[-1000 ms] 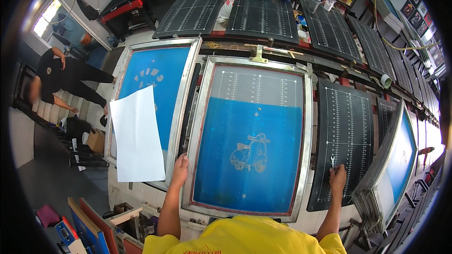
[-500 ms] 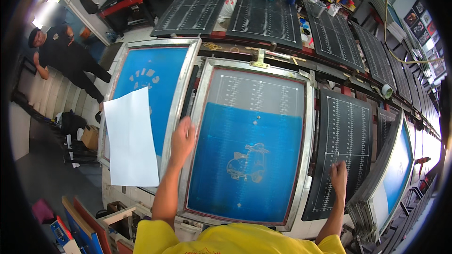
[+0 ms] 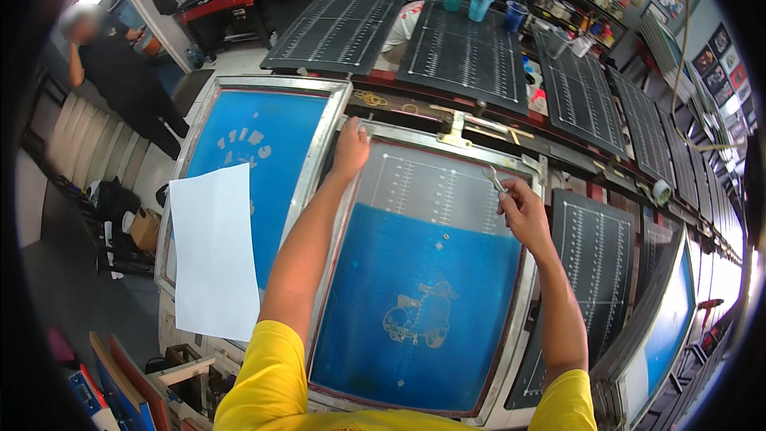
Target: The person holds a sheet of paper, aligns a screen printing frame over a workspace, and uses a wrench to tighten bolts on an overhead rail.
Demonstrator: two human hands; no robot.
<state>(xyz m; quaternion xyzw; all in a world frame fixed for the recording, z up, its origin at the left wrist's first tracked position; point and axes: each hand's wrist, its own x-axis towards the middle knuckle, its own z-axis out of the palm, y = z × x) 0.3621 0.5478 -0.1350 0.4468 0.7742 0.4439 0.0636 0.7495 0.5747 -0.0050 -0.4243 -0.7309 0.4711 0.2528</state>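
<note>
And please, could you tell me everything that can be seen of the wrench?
The wrench looks like slim, silvery metal, with what seems a forked head. The right hand holds it and hides its lower part. Its head points up and slightly left, over the grey upper part of the middle screen; I cannot tell whether it touches.

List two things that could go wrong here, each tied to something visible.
The wrench in the right hand is over the mesh; if dropped, it might damage it.

The left hand is at the metal frame's upper left corner; a knock there could perhaps shift the frame.
</note>
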